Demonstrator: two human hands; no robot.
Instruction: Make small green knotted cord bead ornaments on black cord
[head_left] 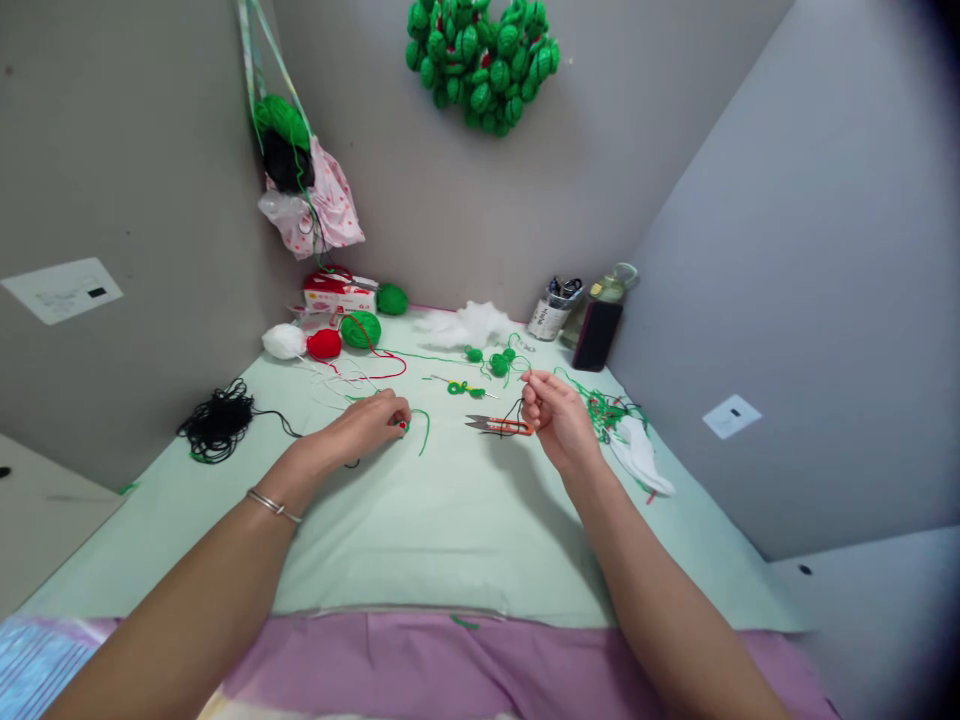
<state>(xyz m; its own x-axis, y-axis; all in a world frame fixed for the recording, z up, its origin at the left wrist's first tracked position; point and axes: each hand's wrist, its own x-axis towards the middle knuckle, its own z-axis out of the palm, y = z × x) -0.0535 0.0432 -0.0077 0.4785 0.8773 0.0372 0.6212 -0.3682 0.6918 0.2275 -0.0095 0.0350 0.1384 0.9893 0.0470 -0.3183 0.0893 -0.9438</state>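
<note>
Grip of the left hand (377,410) was closed, fingertips down on a small green-and-red piece (403,426) at its four o'clock, on the worktop (450,540). Right hand (559,410) was pinched shut above the surface, seemingly on a black strand (516,406); exact hold too small to tell. Strand hung over orange snips (517,428) at that hand's eight o'clock, blades pointing to nine. Judged risks: a sharp pull could have dragged the snips or frayed the strand. Black yarn (217,420), left hand's nine o'clock, trailed toward that wrist; lifting might have snagged it.
</note>
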